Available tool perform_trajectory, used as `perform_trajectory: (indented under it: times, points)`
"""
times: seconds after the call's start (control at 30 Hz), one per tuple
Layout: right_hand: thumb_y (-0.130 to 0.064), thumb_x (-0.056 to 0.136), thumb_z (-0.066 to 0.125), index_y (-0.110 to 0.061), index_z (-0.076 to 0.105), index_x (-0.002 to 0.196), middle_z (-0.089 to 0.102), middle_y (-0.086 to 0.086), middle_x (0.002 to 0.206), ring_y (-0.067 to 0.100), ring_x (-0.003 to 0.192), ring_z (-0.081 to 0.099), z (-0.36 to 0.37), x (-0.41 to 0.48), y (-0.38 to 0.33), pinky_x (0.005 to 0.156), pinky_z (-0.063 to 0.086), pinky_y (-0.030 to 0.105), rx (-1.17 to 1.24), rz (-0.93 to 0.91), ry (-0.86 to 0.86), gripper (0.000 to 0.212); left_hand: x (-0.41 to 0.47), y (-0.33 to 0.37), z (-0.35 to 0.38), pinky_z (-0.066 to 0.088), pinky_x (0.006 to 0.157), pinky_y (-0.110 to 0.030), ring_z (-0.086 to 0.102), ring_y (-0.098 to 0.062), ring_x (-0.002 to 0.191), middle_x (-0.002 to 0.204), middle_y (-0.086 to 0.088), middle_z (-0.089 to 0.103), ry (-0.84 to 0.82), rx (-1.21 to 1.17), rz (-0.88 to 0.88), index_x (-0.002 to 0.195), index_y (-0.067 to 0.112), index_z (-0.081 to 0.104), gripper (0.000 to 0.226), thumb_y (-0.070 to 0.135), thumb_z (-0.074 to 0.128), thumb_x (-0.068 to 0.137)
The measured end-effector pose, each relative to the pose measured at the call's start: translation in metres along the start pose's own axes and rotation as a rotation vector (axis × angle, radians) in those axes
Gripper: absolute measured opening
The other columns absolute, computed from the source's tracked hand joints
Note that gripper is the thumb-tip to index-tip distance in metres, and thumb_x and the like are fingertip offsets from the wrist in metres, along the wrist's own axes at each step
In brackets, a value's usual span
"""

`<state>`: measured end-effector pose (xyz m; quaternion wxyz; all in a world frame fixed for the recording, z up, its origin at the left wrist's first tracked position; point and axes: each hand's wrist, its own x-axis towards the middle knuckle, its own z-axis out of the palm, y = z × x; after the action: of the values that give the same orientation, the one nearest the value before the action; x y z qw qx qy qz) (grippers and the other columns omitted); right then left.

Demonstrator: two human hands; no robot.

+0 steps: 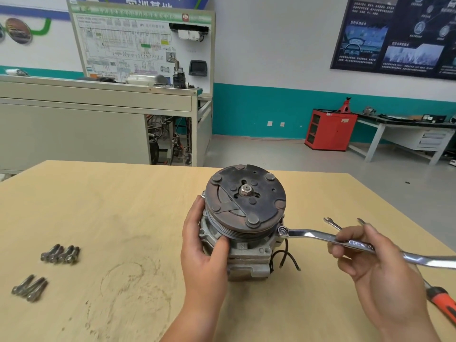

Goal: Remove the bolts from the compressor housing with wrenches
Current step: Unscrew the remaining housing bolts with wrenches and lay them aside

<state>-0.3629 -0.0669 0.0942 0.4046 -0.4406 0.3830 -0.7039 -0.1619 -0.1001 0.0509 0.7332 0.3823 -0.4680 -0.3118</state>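
- Compressor housing (pixel 246 257) upright mid-tabletop (pixel 111 206), pulley (pixel 245 201) facing up, left flank hidden by left hand (pixel 202 248) wrapped round it.
- Bolt (pixel 282 230) on right flange, capped by ring end of wrench (pixel 311 235), head hard to make out.
- Wrench shank pinched in right hand (pixel 365 255), just right of housing, far end cut off at frame edge.
- Loose bolts (pixel 60 254) in two clusters, well apart, left.

White wall (pixel 271 45) with teal band, red cabinet (pixel 330 130) (open shelves), grey floor (pixel 259 149)

Rust-brown pulley (pixel 246 201), silver wrench (pixel 320 236), pale wood table (pixel 98 206), orange-handled tool (pixel 444 302)
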Motion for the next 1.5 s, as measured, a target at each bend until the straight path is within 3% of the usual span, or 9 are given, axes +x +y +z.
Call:
perform_trajectory:
  times: [0.1,0.2,0.3,0.43,0.57,0.7,0.93,1.3,1.5]
  points:
    - [-0.027,0.095,0.044,-0.016,0.067,0.059,0.053,-0.005,0.046,0.006,0.043,0.049,0.01,0.018,-0.001,0.039,0.035,0.011,-0.047,-0.019,0.077,0.043,0.0,0.0,0.0,0.04,0.107,-0.052,0.05,-0.017,0.128,0.136,0.005,0.055,0.001,-0.008,-0.003,0.131,0.034,0.051,0.065,0.038,0.056,0.066]
    - [-0.037,0.078,0.058,-0.018,0.061,0.082,0.045,-0.01,0.044,0.003,0.042,0.042,0.026,0.044,0.002,0.042,0.037,0.012,-0.082,-0.013,0.075,0.019,0.0,0.001,0.001,0.04,0.107,-0.05,0.05,-0.014,0.128,0.136,0.006,0.055,0.0,-0.011,-0.001,0.131,0.035,0.051,0.064,0.039,0.056,0.067]
    - [-0.026,0.089,0.055,-0.017,0.057,0.089,0.042,-0.009,0.044,0.004,0.046,0.039,0.043,0.062,0.014,0.044,0.036,0.014,-0.075,0.052,0.023,0.009,-0.001,0.002,0.0,0.039,0.108,-0.05,0.049,-0.015,0.129,0.137,0.006,0.055,0.003,-0.008,-0.004,0.132,0.033,0.05,0.066,0.04,0.056,0.067]
    - [-0.028,0.094,0.048,-0.016,0.06,0.084,0.034,-0.009,0.041,0.005,0.044,0.036,0.049,0.066,0.026,0.041,0.032,0.015,-0.006,0.097,-0.037,0.02,-0.001,0.001,0.001,0.039,0.107,-0.052,0.049,-0.016,0.129,0.137,0.005,0.055,0.004,-0.007,-0.005,0.132,0.033,0.05,0.067,0.04,0.056,0.066]
    - [-0.042,0.085,0.046,-0.019,0.061,0.058,0.03,-0.008,0.035,0.005,0.04,0.033,0.036,0.059,0.026,0.037,0.03,0.016,0.397,0.268,-0.183,0.038,0.0,-0.001,0.0,0.039,0.107,-0.052,0.05,-0.016,0.129,0.136,0.006,0.055,0.001,-0.008,-0.012,0.132,0.035,0.05,0.067,0.04,0.057,0.066]
    - [-0.044,0.084,0.045,-0.021,0.057,0.052,0.034,-0.009,0.037,0.005,0.043,0.038,0.023,0.059,0.018,0.039,0.032,0.016,0.572,0.23,-0.109,0.041,0.0,-0.002,0.0,0.038,0.108,-0.051,0.049,-0.015,0.129,0.136,0.006,0.056,0.007,-0.016,-0.006,0.132,0.034,0.051,0.067,0.038,0.057,0.066]
    - [-0.043,0.097,0.023,-0.02,0.07,0.061,0.052,-0.002,0.044,0.013,0.052,0.055,0.014,0.048,0.02,0.05,0.042,0.014,0.322,-0.098,-0.005,0.063,0.0,-0.003,0.0,0.04,0.107,-0.053,0.052,-0.016,0.127,0.134,0.006,0.057,0.008,-0.048,-0.028,0.13,0.037,0.052,0.066,0.036,0.058,0.064]
    - [-0.037,0.098,0.023,-0.021,0.063,0.051,0.041,-0.004,0.037,0.011,0.041,0.046,0.028,0.041,0.036,0.047,0.04,0.014,0.239,-0.106,0.01,0.064,0.0,-0.002,-0.001,0.04,0.106,-0.054,0.052,-0.018,0.126,0.134,0.005,0.058,0.011,-0.03,-0.031,0.126,0.043,0.054,0.061,0.037,0.057,0.065]
    - [-0.04,0.096,0.026,-0.024,0.062,0.057,0.046,-0.004,0.041,0.012,0.045,0.047,0.024,0.047,0.033,0.049,0.04,0.016,0.075,-0.154,-0.102,0.056,0.0,-0.003,0.0,0.04,0.105,-0.056,0.052,-0.02,0.126,0.134,0.003,0.058,0.016,-0.039,-0.031,0.127,0.042,0.053,0.062,0.037,0.057,0.066]
